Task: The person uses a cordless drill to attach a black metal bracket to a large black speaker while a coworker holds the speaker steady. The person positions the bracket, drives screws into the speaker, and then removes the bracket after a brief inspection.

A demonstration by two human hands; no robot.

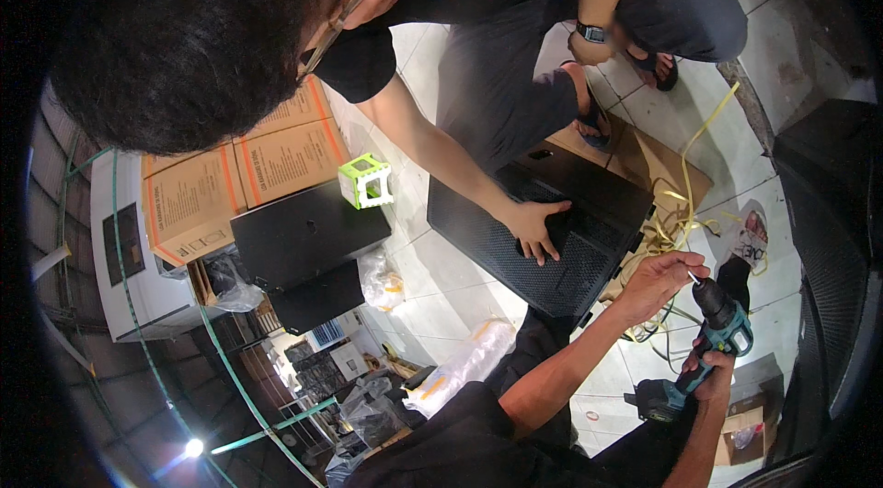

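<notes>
My right hand [714, 379] is wrapped round the handle of a teal and black cordless drill [727, 332]. Its chuck points up and away from me, toward the speaker side. At the chuck's tip my left hand [658, 287] is closed in a pinch on a thin, light-coloured bit [693, 277]. Just left of my hands a black speaker cabinet [497, 230] with a perforated grille lies on the tiles. Another person's hand [533, 229] rests spread on that grille.
The other person crouches across from me. Tangled yellow straps and cables [676, 230] lie beside the cabinet. Cardboard boxes [195, 198], a black panel [308, 230] and a green and white frame [366, 182] stand left. A plastic-wrapped roll [464, 367] lies near me; a small carton [740, 436] sits right.
</notes>
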